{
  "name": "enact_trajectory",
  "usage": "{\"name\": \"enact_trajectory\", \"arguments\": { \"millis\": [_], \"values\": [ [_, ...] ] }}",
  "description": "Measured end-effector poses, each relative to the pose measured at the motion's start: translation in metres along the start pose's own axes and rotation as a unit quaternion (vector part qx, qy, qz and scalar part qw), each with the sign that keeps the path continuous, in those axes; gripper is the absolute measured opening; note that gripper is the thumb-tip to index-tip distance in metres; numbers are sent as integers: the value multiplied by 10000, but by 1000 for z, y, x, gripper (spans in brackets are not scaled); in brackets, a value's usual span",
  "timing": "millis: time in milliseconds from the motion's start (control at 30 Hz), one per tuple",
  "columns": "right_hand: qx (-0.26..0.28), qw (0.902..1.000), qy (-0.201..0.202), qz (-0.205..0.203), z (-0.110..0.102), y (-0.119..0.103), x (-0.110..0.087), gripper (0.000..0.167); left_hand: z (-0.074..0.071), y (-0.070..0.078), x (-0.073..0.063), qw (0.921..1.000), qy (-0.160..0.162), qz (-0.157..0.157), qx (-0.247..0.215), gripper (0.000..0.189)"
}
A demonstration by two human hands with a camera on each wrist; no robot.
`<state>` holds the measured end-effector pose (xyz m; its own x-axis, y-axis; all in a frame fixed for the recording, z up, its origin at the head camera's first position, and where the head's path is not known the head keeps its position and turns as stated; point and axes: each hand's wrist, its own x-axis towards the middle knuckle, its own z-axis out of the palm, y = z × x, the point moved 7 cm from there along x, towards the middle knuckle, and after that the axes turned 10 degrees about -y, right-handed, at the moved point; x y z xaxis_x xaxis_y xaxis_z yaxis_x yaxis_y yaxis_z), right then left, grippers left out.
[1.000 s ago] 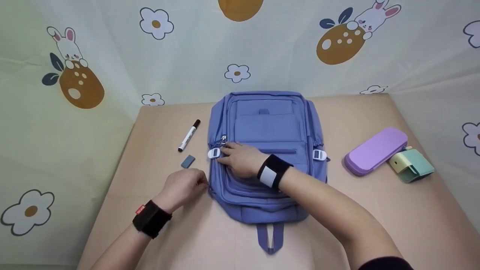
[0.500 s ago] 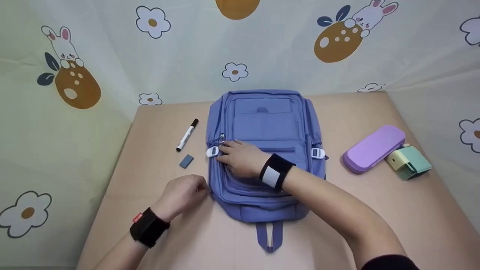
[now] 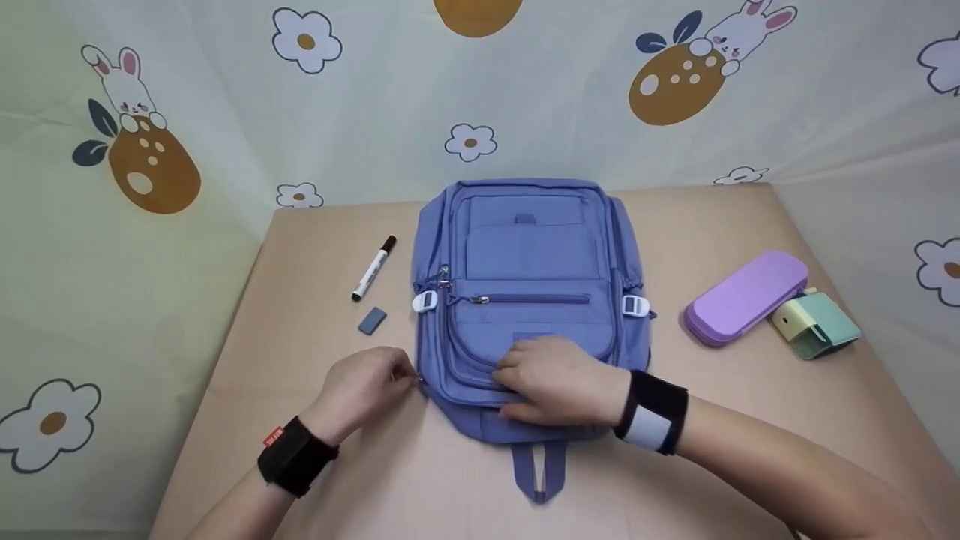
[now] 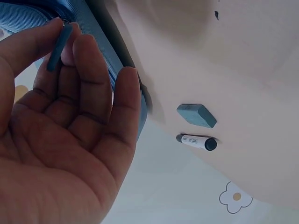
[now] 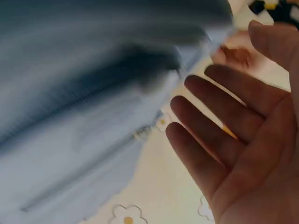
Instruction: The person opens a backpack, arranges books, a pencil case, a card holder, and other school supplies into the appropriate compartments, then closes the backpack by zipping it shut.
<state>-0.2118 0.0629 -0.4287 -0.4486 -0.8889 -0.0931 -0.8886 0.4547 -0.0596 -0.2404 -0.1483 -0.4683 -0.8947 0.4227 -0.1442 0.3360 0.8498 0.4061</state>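
A blue backpack [image 3: 534,247] lies flat in the middle of the table, its top handle loop toward me. At its lower left edge my left hand [image 3: 367,386] pinches a zipper pull [image 4: 59,47], a blue strip between thumb and fingertip in the left wrist view. My right hand [image 3: 559,379] is over the lower front of the backpack, fingers extended and apart in the right wrist view; whether it touches the fabric I cannot tell. Above it, a front pocket zipper [image 3: 536,299] and metal sliders [image 3: 444,277] at the left show.
Left of the backpack lie a black-capped white marker [image 3: 373,268] and a grey-blue eraser [image 3: 372,321]. On the right a purple pencil case [image 3: 746,298] rests against a green and yellow box-like item [image 3: 817,324]. Patterned curtain walls [image 3: 375,112] surround the table.
My right hand has moved from the backpack's left side toward me and to the right, uncovering the front pocket zipper. My left hand has slid slightly toward me, still pinching the zipper pull.
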Motion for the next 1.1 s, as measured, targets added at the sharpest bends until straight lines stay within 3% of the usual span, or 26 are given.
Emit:
{"name": "enact_trajectory", "arguments": {
  "millis": [167, 233, 300, 433, 667, 900, 1100],
  "values": [
    [-80, 9981, 606, 59, 8, -3, -11, 24, 2, -1, 1, 9999, -45, -55, -91, 9],
    [44, 9964, 819, 227, 8, -1, -13, 16, 4, -1, 1, 9998, -73, -136, -156, 8],
    [231, 9944, 926, 451, 7, 3, -13, 19, 5, -1, 1, 9994, -85, -225, -254, 7],
    [719, 9897, 853, 898, 8, 15, -11, 23, 6, 2, -1, 9980, -122, -297, -538, 5],
    [1015, 9868, 695, 1056, 7, 20, -7, 19, 13, 26, -6, 9959, -196, -24, -887, 10],
    [1079, 9874, 513, 1042, 8, 18, -3, 17, 20, 62, -16, 9972, 136, 602, -420, 5],
    [1113, 9882, 602, 860, 7, 16, -10, 18, 22, 63, -18, 9977, 217, 538, -348, 7]
  ]
}}
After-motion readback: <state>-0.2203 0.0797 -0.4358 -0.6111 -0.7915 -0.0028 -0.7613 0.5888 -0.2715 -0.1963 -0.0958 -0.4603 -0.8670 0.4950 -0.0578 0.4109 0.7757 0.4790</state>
